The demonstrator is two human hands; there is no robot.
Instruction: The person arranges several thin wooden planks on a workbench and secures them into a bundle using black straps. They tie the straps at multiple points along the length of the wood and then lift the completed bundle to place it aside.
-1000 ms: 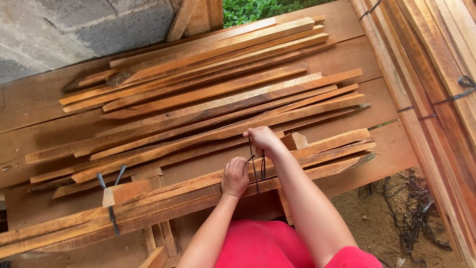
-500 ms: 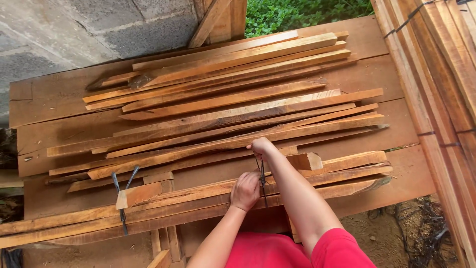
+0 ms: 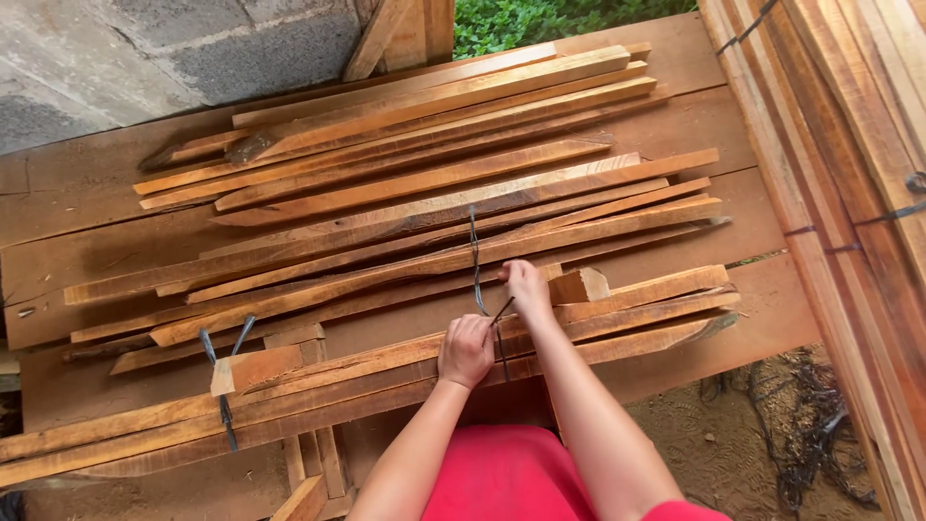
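On slat bundle (image 3: 617,318) | left hand (image 3: 466,349), right hand (image 3: 528,287) grip wire (image 3: 475,260)

Loose wooden slats (image 3: 424,207) crowd the far bench; bare boards (image 3: 752,338) lie open rightward.

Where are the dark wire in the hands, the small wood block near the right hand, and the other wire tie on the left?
dark wire (image 3: 474,253): head view, on its upper free strand.
small wood block (image 3: 579,287): head view, on its top face.
other wire tie (image 3: 208,348): head view, on its left twisted end.
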